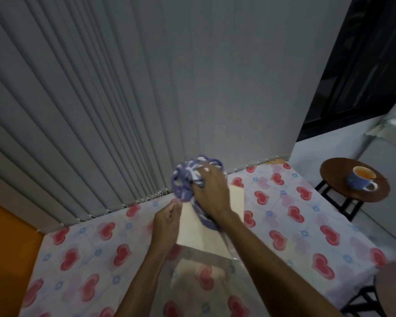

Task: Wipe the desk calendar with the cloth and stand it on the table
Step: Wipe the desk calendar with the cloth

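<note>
Big picture first: the desk point(306, 225) with the hearts tablecloth is shoved right up against the blinds point(101, 99), so there's not much room past 12 o'clock and I'm working near the back edge. Off at 3 o'clock there's a little round stool point(334, 170) with a cup point(361, 178) on it, well apart from the desk, so it's safe from my elbows.

The calendar point(192, 227) is around the middle of the desk, tilted up off the surface with its pale face toward me. I can't tell if its lower edge touches the desk, since something clear and glossy sits below it at 6 o'clock.

My left hand point(166, 223) is on the calendar's 9 o'clock edge, grip pinched on it. That's purely to brace it, otherwise I reckon it'd slide or fold flat when I push.

My right hand point(212, 193) has its grip clamped around the bunched blue-and-white cloth point(183, 181), pressing it at the calendar's 12 o'clock end. Bunching gives me a fat pad to scrub with. Wiping's underway, standing it up isn't done yet.
</note>
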